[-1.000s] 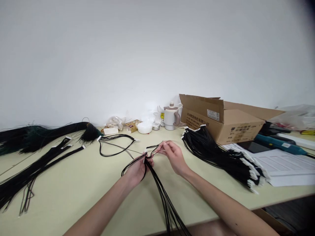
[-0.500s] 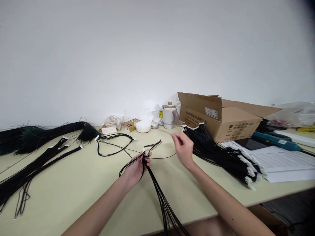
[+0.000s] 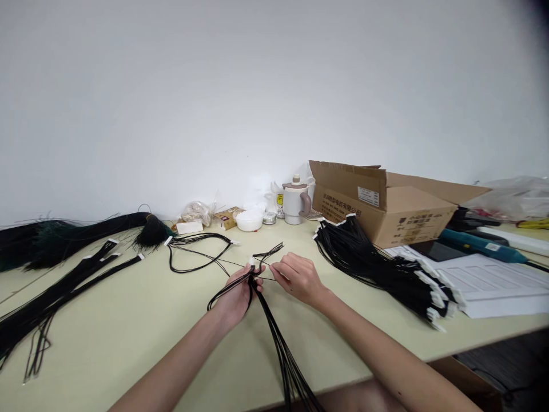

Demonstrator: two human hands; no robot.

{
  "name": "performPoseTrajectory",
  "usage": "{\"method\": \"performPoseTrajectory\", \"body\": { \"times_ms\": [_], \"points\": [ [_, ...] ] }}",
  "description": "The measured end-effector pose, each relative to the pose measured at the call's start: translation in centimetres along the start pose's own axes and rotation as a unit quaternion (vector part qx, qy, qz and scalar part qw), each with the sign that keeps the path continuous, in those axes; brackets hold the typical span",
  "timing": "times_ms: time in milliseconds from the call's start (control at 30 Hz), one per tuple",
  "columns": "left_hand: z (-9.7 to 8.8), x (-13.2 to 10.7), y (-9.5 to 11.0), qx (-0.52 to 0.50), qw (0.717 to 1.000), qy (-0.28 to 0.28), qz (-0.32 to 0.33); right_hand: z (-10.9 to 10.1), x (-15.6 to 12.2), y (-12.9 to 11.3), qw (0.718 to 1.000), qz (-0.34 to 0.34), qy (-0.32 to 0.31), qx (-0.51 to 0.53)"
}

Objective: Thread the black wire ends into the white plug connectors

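My left hand [image 3: 237,293] is closed around a bundle of black wires [image 3: 274,332] near a small white connector [image 3: 251,261]. The long ends of that bundle hang down over the table's front edge, and short free ends [image 3: 272,250] stick up beyond my fingers. Just to the right, my right hand [image 3: 297,277] pinches a single thin black wire [image 3: 265,263] that runs toward the connector. Further left on the table lies a looped wire harness [image 3: 199,237] with white connectors at its ends.
Black wire bundles [image 3: 55,286] lie at the left. On the right are a connectorised wire pile [image 3: 377,269], an open cardboard box [image 3: 412,214], papers [image 3: 493,280] and a teal tool [image 3: 480,245]. A lidded mug [image 3: 294,203] and a white bowl [image 3: 249,220] stand by the wall.
My right hand has come left and down, from out near the wire pile to close beside the connector. The left hand has stayed in place with the bundle.
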State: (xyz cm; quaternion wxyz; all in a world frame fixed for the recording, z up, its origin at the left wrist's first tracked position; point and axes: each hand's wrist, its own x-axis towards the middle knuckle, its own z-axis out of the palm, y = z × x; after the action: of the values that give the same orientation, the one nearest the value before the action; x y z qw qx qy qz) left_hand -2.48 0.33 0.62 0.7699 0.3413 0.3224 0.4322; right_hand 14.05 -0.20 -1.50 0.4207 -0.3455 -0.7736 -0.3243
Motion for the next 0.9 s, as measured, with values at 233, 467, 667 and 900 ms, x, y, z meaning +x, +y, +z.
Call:
{"method": "performPoseTrajectory", "body": {
  "times_ms": [233,467,667,900],
  "points": [
    [0.22,0.02,0.08,-0.001,1.000,0.006,-0.001,-0.24,0.20,-0.06,1.000,-0.011,-0.003,0.000],
    [0.18,-0.05,0.00,0.006,1.000,0.004,0.010,-0.65,0.49,-0.19,1.000,-0.017,-0.009,-0.004],
    [0.12,0.01,-0.09,0.023,0.999,0.004,0.025,-0.74,0.52,-0.14,1.000,-0.022,-0.006,-0.004],
    [0.04,-0.08,-0.08,0.037,0.998,-0.001,0.046,-0.51,0.30,0.11,1.000,0.010,-0.004,0.014]
  ]
}}
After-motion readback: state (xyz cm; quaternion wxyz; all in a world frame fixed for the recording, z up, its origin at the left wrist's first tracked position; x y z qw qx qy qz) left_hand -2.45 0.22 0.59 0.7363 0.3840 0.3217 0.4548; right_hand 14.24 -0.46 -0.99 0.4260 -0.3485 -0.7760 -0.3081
